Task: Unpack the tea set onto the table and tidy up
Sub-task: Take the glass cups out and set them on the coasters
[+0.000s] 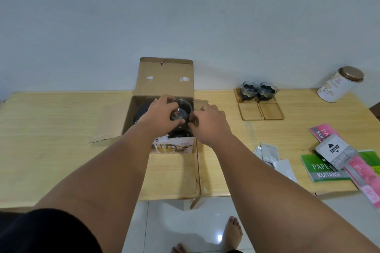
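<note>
Unpacking is still going: left hand point(162, 112) is gripping a glass cup point(182, 112) inside the open box point(164, 80), right hand point(207, 125) pinching its near-right side. Next probably lifting it onto a spare coaster point(250, 111) far right.

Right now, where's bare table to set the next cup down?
Two empty wooden coasters sit just in front of the two cups already out. Bare table spreads wide left of the box. A free strip lies between box and coasters. The right front is crowded with sachets and receipt books.
</note>
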